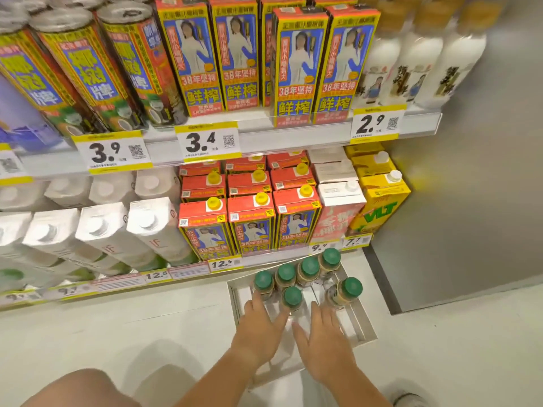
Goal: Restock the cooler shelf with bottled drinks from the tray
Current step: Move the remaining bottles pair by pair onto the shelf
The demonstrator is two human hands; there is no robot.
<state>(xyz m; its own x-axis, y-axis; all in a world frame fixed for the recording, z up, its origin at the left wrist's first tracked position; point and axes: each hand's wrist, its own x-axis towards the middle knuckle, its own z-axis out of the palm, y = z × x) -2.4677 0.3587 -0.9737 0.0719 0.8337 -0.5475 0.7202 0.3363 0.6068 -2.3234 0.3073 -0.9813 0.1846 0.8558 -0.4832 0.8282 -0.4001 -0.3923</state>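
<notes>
Item: tray (363,329), shallow, pale metal, lying on the white floor at the foot of the cooler shelving, its far end just under the lowest shelf edge (188,277). Contents: six bottled drinks with green caps, upright; four in a slanting back row, namely bottle one (263,282), bottle two (286,273), bottle three (310,267) and bottle four (331,257); a fifth (292,296) in front of them near the middle; a sixth (349,287) to the right, apart from the row. The near half of the tray looks bare. Left hand (261,324): reaching down into the tray, fingers (255,299) spread and apart, tips at or just short of bottle one and close beside the fifth; nothing gripped. Right hand (323,333): likewise lowered, fingers apart, tips near the base of the sixth bottle; whether they touch it cannot be told; empty. Shelving above: white cartons (150,227) at left, red and yellow cartons (249,224) at centre, a yellow VLT carton (379,207) at right, price tags along the rails. Step in hand, by judgement: the pick-up, each hand about to close on a bottle. Next move calls for a firm wrap around each bottle's body below the cap, a straight lift clear of its neighbours, then a search for the bottles' own slot, which is not evident in view.
</notes>
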